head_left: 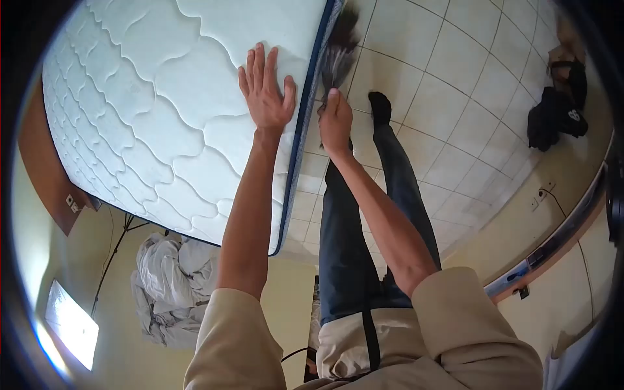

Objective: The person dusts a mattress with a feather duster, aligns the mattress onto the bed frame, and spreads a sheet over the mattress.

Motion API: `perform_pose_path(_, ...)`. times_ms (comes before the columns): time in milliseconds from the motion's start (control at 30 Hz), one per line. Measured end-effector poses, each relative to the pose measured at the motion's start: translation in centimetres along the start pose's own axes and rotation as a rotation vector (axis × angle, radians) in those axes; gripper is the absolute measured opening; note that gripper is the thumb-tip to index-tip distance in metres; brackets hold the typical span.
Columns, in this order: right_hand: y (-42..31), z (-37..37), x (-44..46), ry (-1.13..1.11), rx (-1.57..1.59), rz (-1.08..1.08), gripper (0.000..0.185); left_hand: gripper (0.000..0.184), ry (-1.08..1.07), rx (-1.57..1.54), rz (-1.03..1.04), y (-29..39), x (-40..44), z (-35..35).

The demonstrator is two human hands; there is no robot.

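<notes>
My left hand lies flat on the white quilted top of a mattress, fingers spread, close to its dark blue piped edge. Just past that edge, my right hand is closed around what looks like a feather duster. Its dark, blurred feathers extend beyond my fist, alongside the mattress's side. My fingers hide most of the handle.
Pale floor tiles stretch to the right of the mattress, under my legs. A black bag or cloth bundle is by the right wall. Crumpled grey-white bedding is at lower left, near a wooden headboard.
</notes>
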State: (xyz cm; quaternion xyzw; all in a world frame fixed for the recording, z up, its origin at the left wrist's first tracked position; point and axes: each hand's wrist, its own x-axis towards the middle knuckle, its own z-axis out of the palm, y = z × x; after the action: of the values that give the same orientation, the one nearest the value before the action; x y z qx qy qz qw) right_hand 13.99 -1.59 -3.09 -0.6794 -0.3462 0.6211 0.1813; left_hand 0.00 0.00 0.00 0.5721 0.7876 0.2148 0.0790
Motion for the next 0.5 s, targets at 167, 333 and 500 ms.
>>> perform_pose_path(167,2.0,-1.1,2.1,0.032,-0.014,-0.106,0.043,0.059,0.02,0.008,-0.009,0.7,0.8,1.3)
perform_pose_path(333,1.1,-1.6,2.1,-0.056,0.132,-0.117,0.044,0.06,0.019,0.035,0.009,0.4,0.3,1.1)
perform_pose_path(500,-0.1,-1.6,3.9,0.05,0.138,-0.214,0.046,0.059,0.01,0.064,0.022,0.2,0.3,1.5)
